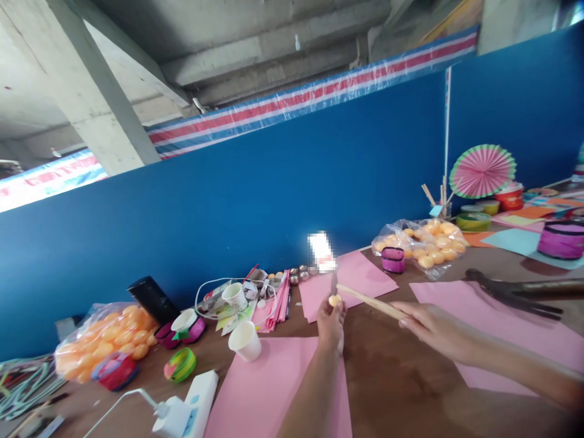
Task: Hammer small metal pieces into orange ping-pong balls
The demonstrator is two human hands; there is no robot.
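Note:
My left hand [331, 325] is closed around a small yellow-orange ball [335, 300], holding it up between the fingertips. In my right hand [426, 322] is the pale wooden handle of a small hammer [367, 300]. Its narrow dark head stands right at the top of the ball; whether the two touch I cannot tell. Both hands are over the brown table [387, 365], between pink paper sheets. Behind them another pink sheet [360, 280] lies near the blue partition. To the left of my left hand stands a white paper cup [245, 340].
Bags of orange balls lie at left [112, 334] and right [438, 243]. A dark claw hammer [506, 292] rests on pink paper at right. A power strip [201, 395] with a plugged-in charger is at front left. The blue partition [274, 213] closes off the back.

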